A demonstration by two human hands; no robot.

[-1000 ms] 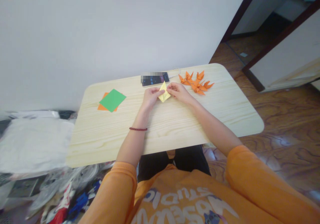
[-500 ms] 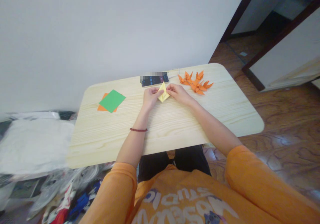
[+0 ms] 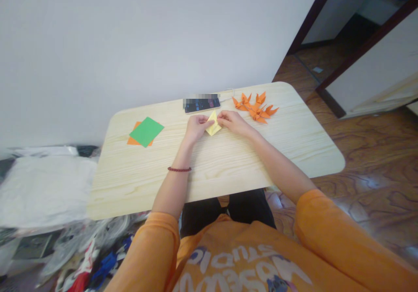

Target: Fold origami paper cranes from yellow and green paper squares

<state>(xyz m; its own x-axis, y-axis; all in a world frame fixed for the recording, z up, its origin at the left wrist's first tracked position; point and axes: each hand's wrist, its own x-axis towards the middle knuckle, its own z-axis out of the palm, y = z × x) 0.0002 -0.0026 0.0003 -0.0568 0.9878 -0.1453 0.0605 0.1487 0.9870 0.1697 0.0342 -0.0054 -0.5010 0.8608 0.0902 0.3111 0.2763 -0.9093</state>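
Observation:
A small folded yellow paper sits between my two hands near the far middle of the light wooden table. My left hand pinches its left side, fingers closed on it. My right hand pinches its right side the same way. A dark phone lies just beyond the paper. Several folded orange paper figures lie to the right of my right hand.
A green paper sheet lies on an orange sheet at the table's left. The white wall stands right behind the table. Bags and white cloth lie on the floor at the left; wooden floor and a doorway are at the right.
The yellow paper's upper tip has come down and the piece looks flatter and smaller between my fingers. Both hands stay in nearly the same place.

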